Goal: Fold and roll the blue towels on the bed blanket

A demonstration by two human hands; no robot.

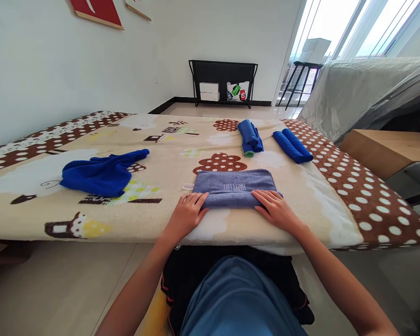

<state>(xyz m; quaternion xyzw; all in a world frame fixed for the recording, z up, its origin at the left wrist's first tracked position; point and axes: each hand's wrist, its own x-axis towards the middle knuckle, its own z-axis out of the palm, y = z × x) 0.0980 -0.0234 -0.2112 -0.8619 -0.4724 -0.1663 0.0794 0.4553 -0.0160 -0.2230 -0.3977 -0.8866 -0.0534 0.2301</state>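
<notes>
In front of me on the bed lies a grey-blue towel [235, 181] with "HAPPY LIFE" lettering, its near edge rolled up into a thick tube. My left hand [188, 213] rests on the left end of that roll, fingers over the top and thumb at the near side. On the right part of the roll lies my right hand [276, 209], gripping it in the same way. The far part of the towel is flat, with a white tag at its left edge. What is under my fingers is hidden.
A crumpled blue cloth [101, 173] lies to the left. Rolled towels [249, 135] are stacked beyond, and more blue rolls [292, 145] lie at right. The bed's patterned blanket [175, 163] has its near edge before me. A black rack [224, 79] stands by the wall.
</notes>
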